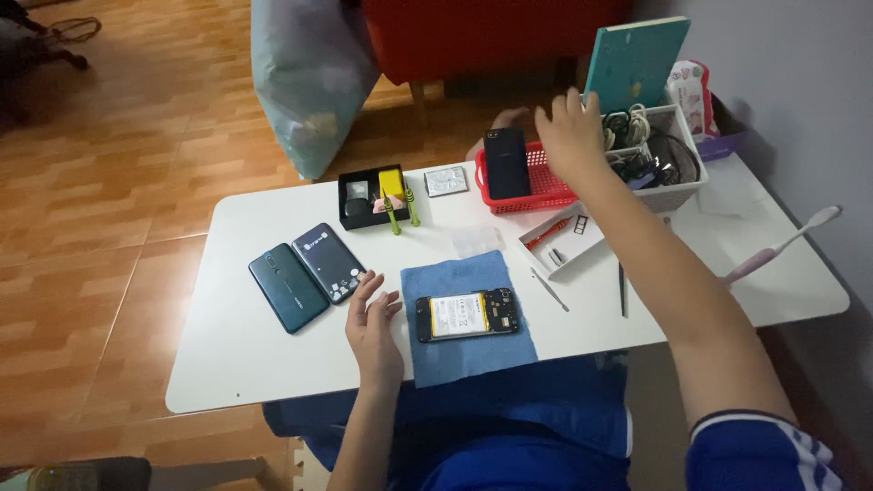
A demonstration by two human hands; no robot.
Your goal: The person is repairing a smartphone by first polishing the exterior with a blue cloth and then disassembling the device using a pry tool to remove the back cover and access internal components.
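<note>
My left hand (373,323) rests at the edge of the blue cloth (466,318), fingers spread and holding nothing, just beside the opened phone (467,315) that lies on the cloth with its battery and board exposed. My right hand (571,136) reaches across the white table (227,355) to the white basket (677,182) of tangled cables, fingers loosely curled; I cannot tell whether it grips anything.

Risks from this posture:
- My right forearm passes over the white parts tray (562,241) and the tweezers (550,289). A low withdrawal could sweep them off or scatter small parts.
- A cable pulled from the tangle could drag the basket or tip the dark phone (506,162) standing in the red basket (536,186).
- My left fingers could nudge the cloth and shift the exposed board.
- The green back cover (287,287) and dark panel (328,262) lie near my left wrist.
</note>
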